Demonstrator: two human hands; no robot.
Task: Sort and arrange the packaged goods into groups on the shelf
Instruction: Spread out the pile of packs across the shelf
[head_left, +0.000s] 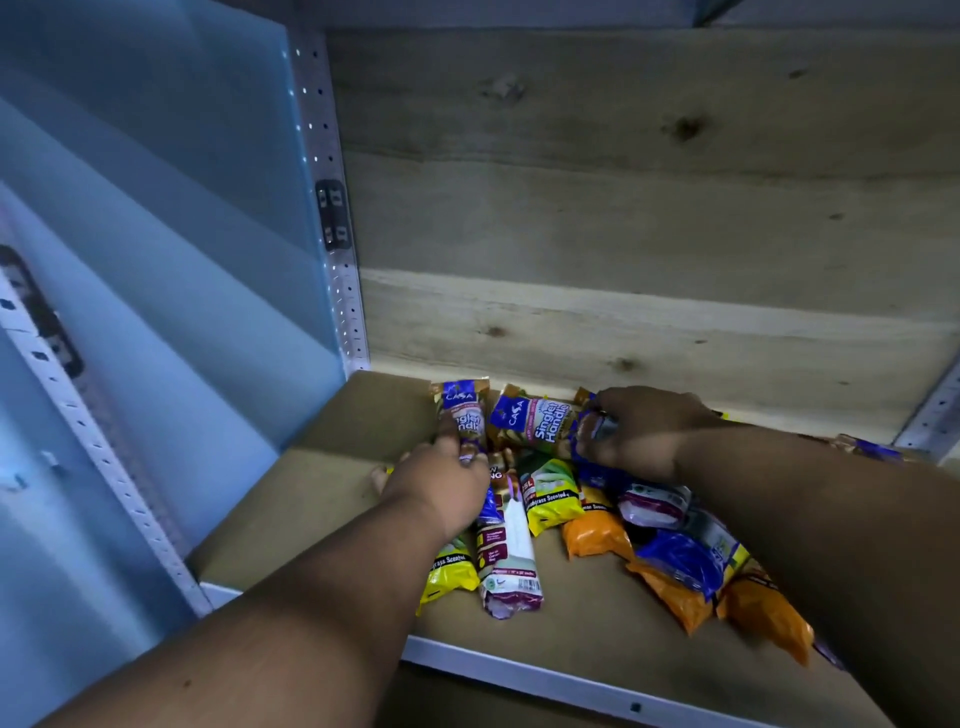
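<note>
I see the shelf (332, 499) w/ wood back; a mixed heap of packs (613, 519) lies at 5 o'clock of centre; two Casa packs stand at 6 o'clock near the back. Left hand (441, 486) pinches the left Casa pack (462, 415) at its lower end; right hand (639, 434) curls on the right Casa pack (540, 423). Risk, I think: packs are slippery, so pulling both may drag the neighbours & mix the groups.

The shelf (337, 499) was lined with matt brown cardboard, its front edge smooth white-painted metal. The back panel (623, 208) was knotty, unpolished wood. The packets (550, 499) were glossy, crinkled plastic film. The perforated upright (332, 208) was pale painted metal.
</note>
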